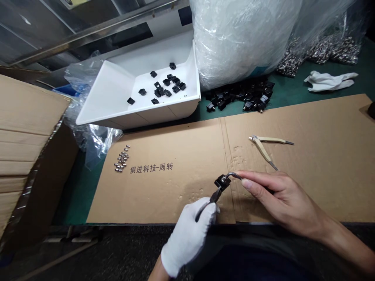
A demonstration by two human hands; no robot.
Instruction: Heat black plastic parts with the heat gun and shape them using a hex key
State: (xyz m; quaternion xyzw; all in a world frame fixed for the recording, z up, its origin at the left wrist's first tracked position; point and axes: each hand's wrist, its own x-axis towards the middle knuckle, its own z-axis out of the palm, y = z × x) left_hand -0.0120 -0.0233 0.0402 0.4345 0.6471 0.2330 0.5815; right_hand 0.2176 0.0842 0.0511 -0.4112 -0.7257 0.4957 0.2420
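My left hand (191,230), in a white glove, is closed around a dark pliers-like tool (215,196). The tool's tip meets a small black block (222,182) held above the cardboard. My bare right hand (272,195) pinches a bent metal rod (234,174), perhaps a hex key, whose end reaches the metal fitting on top of the block. Behind my right hand, yellow-handled pliers (263,146) lie spread on the cardboard sheet (187,148). Several small metal pins (121,159) lie in a group at the sheet's left.
A white bin (117,111) with several black blocks stands at the back left. Beside it are a big plastic bag (240,35), a pile of black parts (243,93), bagged metal parts (322,52) and a white glove (329,80). An open carton (26,128) is far left.
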